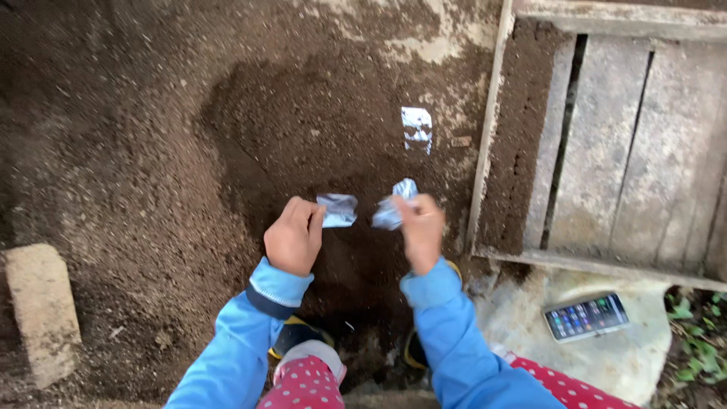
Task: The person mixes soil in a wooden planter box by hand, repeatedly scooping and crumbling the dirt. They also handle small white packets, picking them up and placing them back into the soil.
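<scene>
My left hand [294, 236] pinches a small crumpled silvery packet piece [338, 210] by its left end. A similar crumpled silvery piece [394, 207] is gripped in my right hand [421, 229]; the two pieces are a little apart. Both hands hover over a patch of dark loose soil [318, 121]. Another small silvery packet [416, 127] lies flat on the soil farther away. My sleeves are light blue.
A wooden slatted frame [606, 136] partly filled with soil lies at the right. A phone [586, 316] with a lit screen rests on a pale slab at lower right. A pale stone block [42, 310] sits at lower left. My red dotted trousers and shoes show below.
</scene>
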